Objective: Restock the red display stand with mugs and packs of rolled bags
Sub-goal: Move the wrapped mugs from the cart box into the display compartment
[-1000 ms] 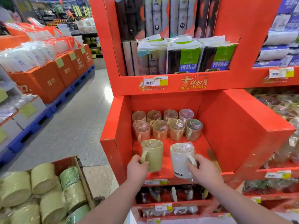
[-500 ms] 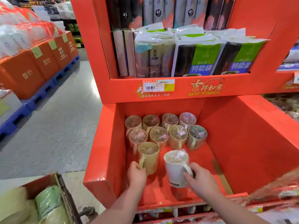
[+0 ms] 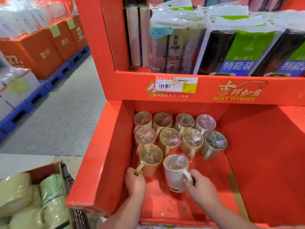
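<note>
Head view: left hand grips olive mug, right hand seemingly pinches white mug.

Row of orange cartons at left on blue pallets, with white wrapped packs piled on top, possibly bagged goods, too blurred to tell. Nearer, pale grey cartons with a yellow-green label, also on a pallet. Grey speckled floor alongside.
</note>
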Tool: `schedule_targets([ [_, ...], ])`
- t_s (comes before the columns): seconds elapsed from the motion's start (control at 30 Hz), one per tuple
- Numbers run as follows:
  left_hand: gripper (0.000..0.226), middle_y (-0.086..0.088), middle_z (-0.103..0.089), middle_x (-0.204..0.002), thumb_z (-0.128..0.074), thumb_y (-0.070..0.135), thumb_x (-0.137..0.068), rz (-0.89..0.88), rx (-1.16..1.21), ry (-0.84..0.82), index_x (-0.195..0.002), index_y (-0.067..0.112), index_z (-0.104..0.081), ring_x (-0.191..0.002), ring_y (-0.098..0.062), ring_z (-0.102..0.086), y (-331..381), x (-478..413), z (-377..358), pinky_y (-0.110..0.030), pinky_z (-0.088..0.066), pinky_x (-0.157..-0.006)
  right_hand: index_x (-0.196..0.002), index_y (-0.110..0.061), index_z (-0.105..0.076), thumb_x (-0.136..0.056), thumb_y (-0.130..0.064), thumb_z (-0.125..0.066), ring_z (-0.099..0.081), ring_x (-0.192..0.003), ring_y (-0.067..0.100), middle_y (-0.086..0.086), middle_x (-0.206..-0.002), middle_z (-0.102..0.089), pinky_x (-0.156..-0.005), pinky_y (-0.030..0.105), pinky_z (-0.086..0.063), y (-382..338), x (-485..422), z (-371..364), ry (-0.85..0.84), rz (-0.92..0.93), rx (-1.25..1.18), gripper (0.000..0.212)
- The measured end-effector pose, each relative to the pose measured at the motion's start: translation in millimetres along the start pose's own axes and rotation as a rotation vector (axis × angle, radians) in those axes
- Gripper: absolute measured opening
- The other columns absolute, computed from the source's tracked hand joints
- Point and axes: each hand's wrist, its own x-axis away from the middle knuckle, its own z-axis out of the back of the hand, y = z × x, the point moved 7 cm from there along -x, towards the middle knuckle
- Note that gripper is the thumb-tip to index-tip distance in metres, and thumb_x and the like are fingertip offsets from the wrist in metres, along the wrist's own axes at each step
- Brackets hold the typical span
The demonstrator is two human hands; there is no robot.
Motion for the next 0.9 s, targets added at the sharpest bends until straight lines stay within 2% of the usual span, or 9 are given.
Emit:
schedule_targets([
  [0.2, 0.018, -0.023, -0.065, -0.101, -0.056, -0.003, -0.080, -0.010, -0.067, -0.033, -0.093, 0.009, -0.055, -0.092, -0.039, -0.061, 2, -7, -6, -0.043, -0.048, -0.078, -0.066, -0.029, -0.033, -0.090, -0.032, -0.058, -0.063, -0.090, 0.031, -0.007, -0.067, -0.052, -0.061, 0.031, -0.030, 17, -24, 0, 0.037, -0.028, -0.039, 0.035],
  [0.27, 0.041, -0.023, -0.059, -0.118, -0.060, 0.000, -0.080, -0.047, -0.096, -0.051, -0.120, 0.006, -0.054, -0.106, -0.039, -0.057, 3, 0, -6, -0.041, -0.046, -0.087, -0.067, -0.028, -0.033, -0.090, -0.029, -0.059, -0.062, -0.091, 0.034, 0.001, -0.075, -0.062, -0.061, 0.031, -0.029, 21, -28, -2, 0.046, -0.031, -0.060, 0.035],
  [0.33, 0.070, -0.018, -0.045, -0.137, -0.068, 0.006, -0.076, -0.111, -0.148, -0.081, -0.139, 0.011, -0.040, -0.124, -0.035, -0.047, 8, 12, -4, -0.039, -0.040, -0.101, -0.069, -0.026, -0.034, -0.089, -0.029, -0.060, -0.062, -0.091, 0.034, 0.005, -0.078, -0.063, -0.061, 0.031, -0.028, 23, -32, -7, 0.039, -0.027, -0.078, 0.034],
  [0.43, 0.097, -0.007, -0.027, -0.151, -0.079, 0.031, -0.069, -0.300, -0.327, -0.088, -0.148, 0.022, -0.024, -0.139, -0.026, -0.029, 28, 28, -1, -0.038, -0.029, -0.113, -0.076, -0.025, -0.039, -0.088, -0.031, -0.063, -0.062, -0.093, 0.031, 0.002, -0.079, -0.061, -0.062, 0.030, -0.030, 21, -37, -16, -0.033, -0.004, -0.094, 0.027],
  [0.53, 0.109, -0.005, -0.009, -0.157, -0.074, 0.054, -0.069, -0.391, -0.520, -0.112, -0.152, 0.024, -0.010, -0.144, -0.023, -0.015, 42, 33, -6, -0.036, -0.019, -0.117, -0.085, -0.026, -0.047, -0.085, -0.039, -0.066, -0.062, -0.095, 0.024, -0.003, -0.083, -0.061, -0.068, 0.029, -0.036, 20, -38, -25, -0.132, 0.033, -0.077, 0.022],
  [0.67, 0.096, -0.006, -0.004, -0.158, -0.064, 0.045, -0.083, -0.440, -0.616, -0.138, -0.152, 0.018, -0.003, -0.143, -0.025, -0.018, 56, 32, -15, -0.032, -0.021, -0.113, -0.095, -0.025, -0.068, -0.086, -0.046, -0.061, -0.064, -0.096, 0.019, -0.004, -0.092, -0.071, -0.075, 0.030, -0.044, 23, -41, -33, -0.194, 0.075, -0.020, 0.024],
  [0.77, 0.085, -0.002, -0.010, -0.157, -0.062, 0.035, -0.087, -0.426, -0.581, -0.108, -0.151, 0.019, -0.009, -0.138, -0.025, -0.027, 57, 28, -12, -0.033, -0.029, -0.109, -0.099, -0.024, -0.071, -0.088, -0.043, -0.058, -0.065, -0.098, 0.019, -0.003, -0.098, -0.073, -0.074, 0.029, -0.045, 16, -47, -34, -0.211, 0.092, 0.049, 0.026],
  [0.83, 0.083, -0.002, -0.012, -0.155, -0.062, 0.034, -0.087, -0.408, -0.588, -0.084, -0.151, 0.019, -0.012, -0.135, -0.026, -0.031, 56, 26, -8, -0.034, -0.032, -0.106, -0.090, -0.024, -0.071, -0.088, -0.043, -0.058, -0.065, -0.093, 0.019, -0.003, -0.090, -0.072, -0.072, 0.029, -0.044, 9, -52, -36, -0.241, 0.090, 0.056, 0.022],
  [0.9, 0.082, -0.002, -0.015, -0.154, -0.063, 0.035, -0.086, -0.394, -0.602, -0.065, -0.150, 0.019, -0.014, -0.134, -0.025, -0.033, 56, 24, -6, -0.034, -0.033, -0.105, -0.064, -0.025, -0.059, -0.088, -0.041, -0.060, -0.059, -0.078, 0.016, -0.008, -0.066, -0.060, -0.064, 0.028, -0.037, 0, -56, -41, -0.286, 0.092, 0.047, 0.029],
])
